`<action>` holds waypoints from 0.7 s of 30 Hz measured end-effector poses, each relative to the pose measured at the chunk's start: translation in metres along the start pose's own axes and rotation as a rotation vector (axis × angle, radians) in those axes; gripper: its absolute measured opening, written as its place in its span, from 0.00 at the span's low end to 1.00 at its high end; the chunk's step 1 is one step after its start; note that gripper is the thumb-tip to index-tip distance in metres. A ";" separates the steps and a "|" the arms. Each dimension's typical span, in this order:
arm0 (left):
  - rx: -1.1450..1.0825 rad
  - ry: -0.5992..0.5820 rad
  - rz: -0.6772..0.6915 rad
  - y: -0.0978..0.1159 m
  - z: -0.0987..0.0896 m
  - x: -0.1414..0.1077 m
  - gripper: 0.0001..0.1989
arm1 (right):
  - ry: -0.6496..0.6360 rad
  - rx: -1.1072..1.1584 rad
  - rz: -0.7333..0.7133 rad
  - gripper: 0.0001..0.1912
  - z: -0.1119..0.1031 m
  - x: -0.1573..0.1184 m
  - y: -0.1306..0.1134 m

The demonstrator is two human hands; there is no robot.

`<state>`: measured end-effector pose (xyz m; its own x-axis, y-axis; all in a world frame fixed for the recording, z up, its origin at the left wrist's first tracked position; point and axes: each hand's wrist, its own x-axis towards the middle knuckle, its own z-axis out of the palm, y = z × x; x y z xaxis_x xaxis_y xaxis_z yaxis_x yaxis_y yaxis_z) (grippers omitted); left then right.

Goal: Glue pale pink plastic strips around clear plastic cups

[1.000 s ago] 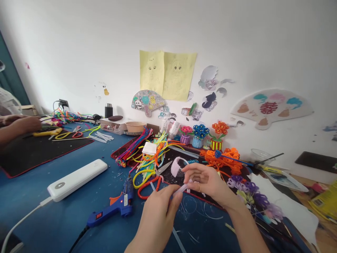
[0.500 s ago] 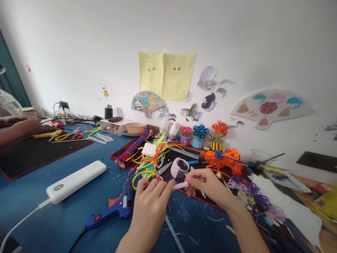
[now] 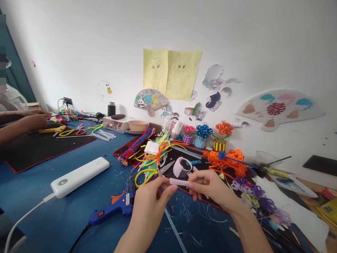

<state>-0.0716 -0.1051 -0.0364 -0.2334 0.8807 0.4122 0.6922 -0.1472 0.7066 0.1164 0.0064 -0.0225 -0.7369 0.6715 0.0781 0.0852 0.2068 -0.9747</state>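
Note:
A short pale lilac strip of fuzzy pipe cleaner (image 3: 179, 182), seemingly folded or bundled, is held level above the table. My right hand (image 3: 207, 184) pinches its right end between thumb and fingers. At the left end is my left hand (image 3: 152, 196), its index fingertip against or just behind the strip and its thumb apart, lower down. Just behind the strip lies a pale lilac fuzzy ring-shaped piece (image 3: 178, 168) on the dark mat. Scissors (image 3: 166, 168) with orange-red handles, partly hidden, rest behind my left hand. A blue glue gun (image 3: 116, 207) lies left of it.
A white power bank (image 3: 80, 177) with a cable sits at the left. Colourful pipe cleaners (image 3: 155, 161) lie behind my hands. Orange fuzzy flowers (image 3: 234, 161) and purple ones (image 3: 263, 196) are to the right. Another person's hands (image 3: 34, 121) work over a black mat at far left.
My left thumb has come away from the strip and the left fingers have opened, baring its left end. My right hand still pinches the other end. The view has shifted slightly.

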 end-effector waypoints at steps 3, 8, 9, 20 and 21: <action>-0.224 -0.029 -0.087 0.008 0.000 0.001 0.15 | -0.006 -0.011 0.012 0.17 0.001 -0.001 -0.001; -0.329 0.013 -0.124 0.011 0.000 0.004 0.13 | -0.035 0.013 0.020 0.18 0.003 -0.001 -0.003; -0.342 0.023 -0.129 0.010 0.000 0.004 0.13 | -0.042 0.018 0.022 0.18 0.003 -0.001 -0.004; -0.328 0.143 -0.011 0.004 -0.001 0.002 0.09 | -0.017 0.038 0.024 0.17 0.003 0.001 0.002; -0.319 0.160 0.016 0.004 -0.001 0.002 0.08 | -0.019 0.046 0.024 0.17 0.003 0.001 0.002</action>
<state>-0.0699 -0.1049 -0.0321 -0.3460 0.7990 0.4917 0.4547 -0.3157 0.8328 0.1134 0.0052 -0.0251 -0.7479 0.6619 0.0513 0.0720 0.1577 -0.9849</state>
